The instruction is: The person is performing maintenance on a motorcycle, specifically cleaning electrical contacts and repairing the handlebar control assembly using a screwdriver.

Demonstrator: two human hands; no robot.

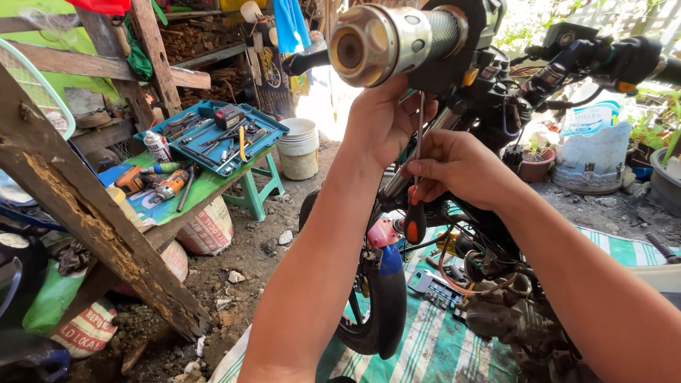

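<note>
**Both hands up under the handlebar, screwdriver pointing upward**

My right hand (454, 167), at centre frame, has its fingers curled tight around the thin metal shaft of a screwdriver (416, 206). The shaft runs straight up from my grip; the red and black handle hangs below my knuckles. My left hand (383, 120) is just above and to the left, fingers folded against the underside of the motorcycle's handlebar housing (461, 71). I cannot tell whether those fingers pinch anything, since they are turned away from me. The two hands are close together, the shaft passing between them.

The chrome bar end (369, 44) of the handlebar fills the top centre of the frame. Below my hands are the dark front mudguard (389, 298) and a tangle of wires (468, 262), over a green striped mat (440, 347).

At left, a green bench (206, 188) carries an open blue tool case (213, 131), two orange cordless drills (152, 183) and a spray can (157, 147). A white bucket (299, 147) stands behind it, and a weathered wooden beam (92, 213) slants across the left foreground.
</note>
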